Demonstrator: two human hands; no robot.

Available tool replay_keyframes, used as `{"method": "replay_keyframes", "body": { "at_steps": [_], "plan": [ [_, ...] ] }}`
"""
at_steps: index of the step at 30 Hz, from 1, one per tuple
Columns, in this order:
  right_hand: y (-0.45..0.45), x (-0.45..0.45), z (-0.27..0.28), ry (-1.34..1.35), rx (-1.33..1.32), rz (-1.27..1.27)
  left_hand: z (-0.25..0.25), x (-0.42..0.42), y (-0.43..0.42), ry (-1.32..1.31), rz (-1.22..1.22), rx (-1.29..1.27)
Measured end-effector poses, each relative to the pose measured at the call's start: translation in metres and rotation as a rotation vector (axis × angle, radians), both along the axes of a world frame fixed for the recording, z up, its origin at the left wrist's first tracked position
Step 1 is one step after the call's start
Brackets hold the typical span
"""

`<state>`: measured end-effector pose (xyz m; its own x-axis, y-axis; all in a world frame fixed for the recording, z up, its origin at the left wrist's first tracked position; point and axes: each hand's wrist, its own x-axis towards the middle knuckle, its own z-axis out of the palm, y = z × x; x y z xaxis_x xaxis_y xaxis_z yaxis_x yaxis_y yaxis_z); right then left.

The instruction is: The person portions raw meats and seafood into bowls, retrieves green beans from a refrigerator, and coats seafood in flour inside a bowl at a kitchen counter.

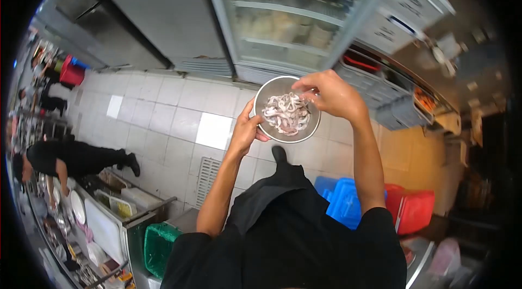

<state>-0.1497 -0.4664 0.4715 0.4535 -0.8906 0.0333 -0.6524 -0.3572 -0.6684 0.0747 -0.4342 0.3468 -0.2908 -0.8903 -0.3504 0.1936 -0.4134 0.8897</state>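
A round metal bowl (272, 88) is in front of me, with pale, pinkish squid pieces (288, 115) inside, several of them curled tentacles. My left hand (247, 131) grips the bowl's left side, thumb at the rim and fingers underneath. Over the upper right rim, my right hand (329, 95) reaches in with its fingers bent and drawn together above the squid. Whether a piece is between those fingertips I cannot make out.
A glass-door fridge (288, 22) stands ahead, beside grey crates (399, 112). Blue (345, 202) and red bins (416, 210) are at my right, a green basket (157, 248) at my left. A person in black (70, 158) works at the left counter. A drain grate (207, 180) crosses the tiles.
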Motion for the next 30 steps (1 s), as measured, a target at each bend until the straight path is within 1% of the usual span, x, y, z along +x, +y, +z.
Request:
{"method": "replay_keyframes", "body": {
  "at_steps": [3, 4, 5, 6, 8, 9, 10, 11, 12, 13, 14, 16, 17, 19, 20, 22, 23, 24, 25, 26, 27, 28, 30],
  "plan": [
    [-0.068, 0.052, -0.044, 0.097, 0.021, 0.124, -0.009, 0.044, -0.048, -0.009, 0.132, -0.004],
    [-0.089, 0.069, -0.073, 0.09, 0.018, 0.153, -0.015, 0.06, -0.066, -0.017, 0.161, -0.006],
    [-0.109, 0.088, -0.105, 0.141, -0.12, 0.171, -0.022, 0.078, -0.083, -0.025, 0.182, -0.015],
    [-0.131, 0.11, -0.118, 0.183, -0.267, 0.211, -0.027, 0.098, -0.098, -0.033, 0.228, -0.03],
    [-0.166, 0.181, -0.117, 0.286, -0.123, 0.339, -0.03, 0.14, -0.121, -0.049, 0.307, 0.062],
    [-0.181, 0.217, -0.127, 0.233, -0.066, 0.388, -0.037, 0.168, -0.125, -0.136, 0.31, -0.035],
    [-0.2, 0.254, -0.146, 0.19, -0.012, 0.444, -0.041, 0.193, -0.128, -0.165, 0.402, 0.033],
    [-0.224, 0.296, -0.165, 0.21, 0.019, 0.578, -0.037, 0.218, -0.132, -0.219, 0.523, 0.079],
    [-0.247, 0.338, -0.183, 0.241, 0.051, 0.701, -0.062, 0.251, -0.135, -0.187, 0.564, 0.11],
    [-0.265, 0.379, -0.2, 0.226, 0.019, 0.79, -0.076, 0.28, -0.136, -0.153, 0.621, 0.169],
    [-0.278, 0.416, -0.212, 0.213, -0.001, 0.866, -0.087, 0.306, -0.137, -0.147, 0.696, 0.161],
    [-0.306, 0.489, -0.214, 0.218, -0.033, 0.961, -0.106, 0.35, -0.146, 0.01, 0.884, 0.227],
    [-0.319, 0.529, -0.208, 0.193, -0.024, 0.944, -0.114, 0.375, -0.156, 0.011, 0.924, 0.214],
    [-0.346, 0.607, -0.188, 0.171, 0.03, 0.929, -0.126, 0.43, -0.179, -0.026, 1.129, 0.233],
    [-0.353, 0.64, -0.183, 0.171, 0.031, 0.949, -0.127, 0.457, -0.187, -0.024, 1.149, 0.236],
    [-0.378, 0.707, -0.167, 0.373, -0.005, 1.236, -0.123, 0.517, -0.214, 0.037, 1.173, 0.265],
    [-0.386, 0.743, -0.153, 0.555, 0.035, 1.251, -0.123, 0.549, -0.226, 0.024, 1.189, 0.264],
    [-0.398, 0.775, -0.147, 0.563, 0.031, 1.263, -0.122, 0.582, -0.239, 0.032, 1.201, 0.264],
    [-0.411, 0.803, -0.143, 0.424, -0.007, 1.228, -0.12, 0.614, -0.252, 0.029, 1.205, 0.229],
    [-0.422, 0.828, -0.141, 0.284, -0.038, 1.187, -0.107, 0.644, -0.264, 0.024, 1.205, 0.199],
    [-0.433, 0.851, -0.149, 0.225, -0.13, 1.158, -0.094, 0.675, -0.278, 0.057, 1.205, 0.191],
    [-0.444, 0.885, -0.155, 0.22, -0.124, 1.163, -0.086, 0.707, -0.294, 0.053, 1.209, 0.198],
    [-0.465, 0.954, -0.169, 0.405, -0.175, 1.178, -0.081, 0.766, -0.323, 0.045, 1.239, 0.088]
  ]
}}
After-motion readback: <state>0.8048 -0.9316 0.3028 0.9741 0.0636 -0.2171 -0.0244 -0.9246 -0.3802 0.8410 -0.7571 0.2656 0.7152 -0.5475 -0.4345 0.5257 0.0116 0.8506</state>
